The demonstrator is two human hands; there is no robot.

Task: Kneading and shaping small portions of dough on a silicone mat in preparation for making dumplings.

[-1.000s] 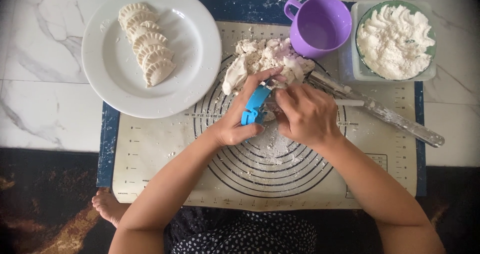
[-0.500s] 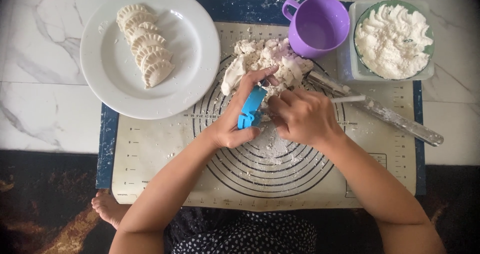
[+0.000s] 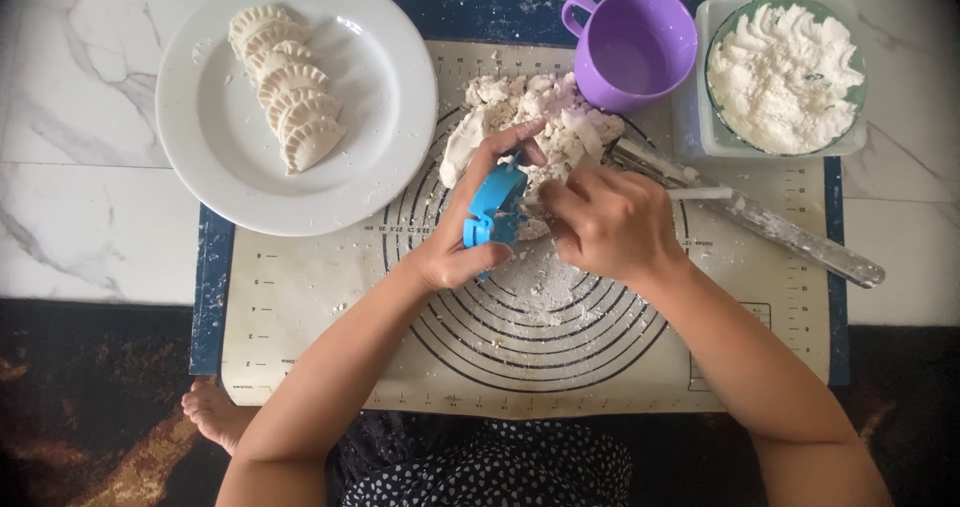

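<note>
While my left hand (image 3: 455, 252) clamps the blue dumpling press (image 3: 495, 210) steady, my right hand (image 3: 610, 222), fingers pinched together, works its dough beside the dough pile (image 3: 535, 122).

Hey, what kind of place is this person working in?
Probably a home kitchen or a living-room spot set up for making dumplings: a floured pastry mat lies on a marble surface, with a white plate of folded dumplings, a rolling pin and a bowl of flour.
</note>
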